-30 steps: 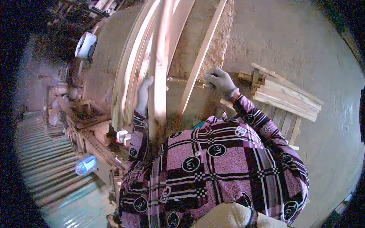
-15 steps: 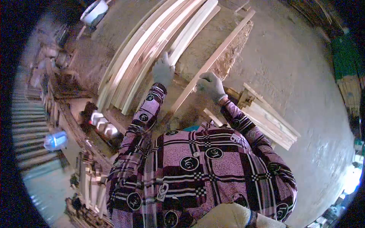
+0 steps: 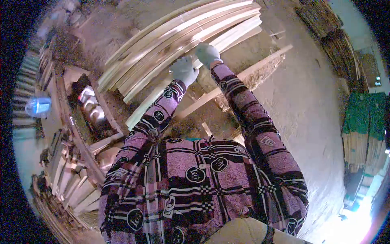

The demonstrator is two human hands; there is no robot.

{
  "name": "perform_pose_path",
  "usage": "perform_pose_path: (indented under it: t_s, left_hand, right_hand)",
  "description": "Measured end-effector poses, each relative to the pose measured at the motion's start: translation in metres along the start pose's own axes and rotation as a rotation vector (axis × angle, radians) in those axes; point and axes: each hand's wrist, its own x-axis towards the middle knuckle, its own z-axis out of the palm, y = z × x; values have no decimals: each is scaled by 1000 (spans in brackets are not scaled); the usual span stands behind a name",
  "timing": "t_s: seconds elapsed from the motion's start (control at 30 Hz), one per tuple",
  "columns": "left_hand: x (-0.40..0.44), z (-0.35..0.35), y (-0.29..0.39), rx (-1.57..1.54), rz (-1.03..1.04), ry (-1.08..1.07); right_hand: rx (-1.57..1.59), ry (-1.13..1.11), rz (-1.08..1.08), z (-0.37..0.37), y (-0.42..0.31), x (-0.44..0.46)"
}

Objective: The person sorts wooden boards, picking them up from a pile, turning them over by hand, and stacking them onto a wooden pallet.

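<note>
Both of my hands wear pale gloves. My left hand (image 3: 185, 70) is curled over a light wooden plank (image 3: 147, 105), which runs under my forearm toward the lower left. Just up and right of it, my right hand (image 3: 207, 53) is closed on what looks like the same plank, its fingertips partly hidden. Alongside lies a row of long wooden planks (image 3: 162, 42), close together and curved by the lens. A separate narrow plank (image 3: 264, 61) rests slantwise on a rough-sided block, beneath my right forearm and apart from both hands.
A frame with pale shiny blocks (image 3: 92, 103) stands at the left. Short wood pieces (image 3: 71, 179) are heaped at the lower left, near a blue object (image 3: 38, 106). Stacked boards (image 3: 361, 138) with green upper parts stand along the right side.
My right hand has let go of the slanted narrow plank and moved up and left beside my left hand. The light plank now reaches further down left. The view has turned.
</note>
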Motion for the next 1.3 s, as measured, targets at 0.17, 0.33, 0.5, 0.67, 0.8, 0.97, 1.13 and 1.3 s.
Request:
perform_pose_path:
  t_s: [0.17, 0.33, 0.5, 0.67, 0.8, 0.97, 1.13, 1.3]
  left_hand:
    - [-2, -10, 7, 66, 14, 87]
    - [2, -16, 10, 22, -46, -121]
    - [1, -23, 11, 40, -36, -112]
    - [7, -13, -7, -63, 0, -213]
    - [25, -33, -5, -320, -109, -491]
    - [32, -105, 23, -603, -215, -541]
    - [65, -127, 13, -617, -79, -455]
    - [118, -154, -14, -695, 57, -290]
  right_hand:
    - [-87, -100, 3, -1, -3, 5]
    - [-104, 7, -166, 4, 27, -28]
    - [-277, -118, -169, -6, 43, -102]
    - [1000, 192, 483, -18, 36, -174]
    - [1198, 352, 585, -43, 15, -209]
    - [1140, 444, 716, -64, 10, -224]
    - [1140, 470, 678, -70, 13, -230]
    - [1143, 529, 650, -62, 10, -235]
